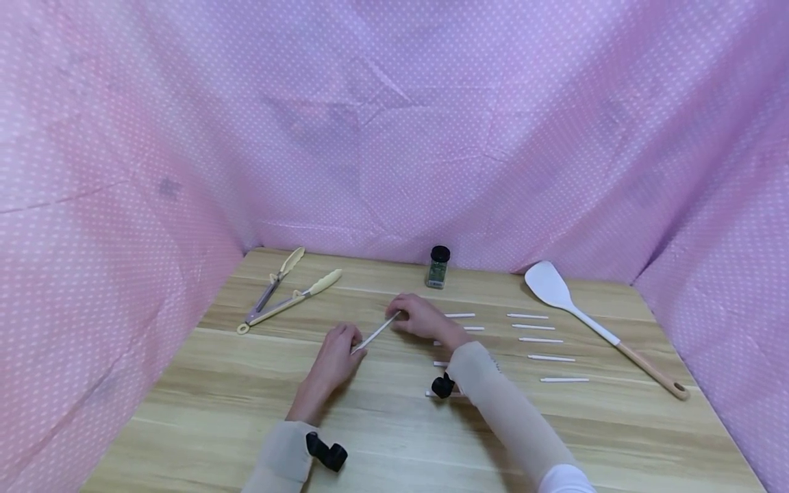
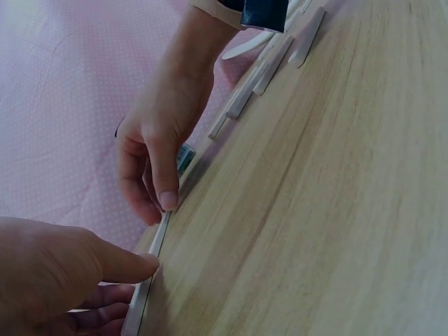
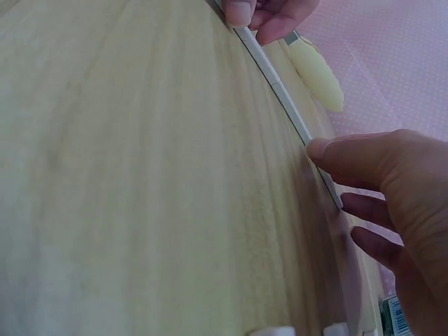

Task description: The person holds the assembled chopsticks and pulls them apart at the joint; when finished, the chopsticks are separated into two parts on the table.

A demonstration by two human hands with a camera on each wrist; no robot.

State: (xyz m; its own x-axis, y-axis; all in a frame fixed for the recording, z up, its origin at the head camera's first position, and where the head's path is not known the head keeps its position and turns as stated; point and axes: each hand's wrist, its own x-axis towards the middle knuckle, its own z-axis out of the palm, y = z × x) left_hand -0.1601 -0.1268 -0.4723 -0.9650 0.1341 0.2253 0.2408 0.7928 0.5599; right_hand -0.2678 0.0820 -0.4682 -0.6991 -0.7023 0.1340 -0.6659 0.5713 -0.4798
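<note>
A long, thin white stick (image 1: 377, 333) slants between my two hands, close to the tabletop. My left hand (image 1: 337, 355) pinches its near end, the thumb on one side and fingers on the other in the left wrist view. With thumb and fingertips, my right hand (image 1: 422, 318) holds the far end. A fine line crosses the stick (image 3: 274, 82) midway in the right wrist view. Two columns of shorter white sticks lie on the table to the right; one is the stick (image 1: 551, 358) in the outer column. My right wrist and forearm partly cover the inner column.
Cream-handled tongs (image 1: 286, 307) lie spread at the back left. A spice jar (image 1: 438, 267) with a black lid stands at the back. A white spatula (image 1: 585, 318) with a wooden handle lies at the right. Pink dotted cloth (image 1: 382, 137) surrounds the wooden table (image 1: 382, 438).
</note>
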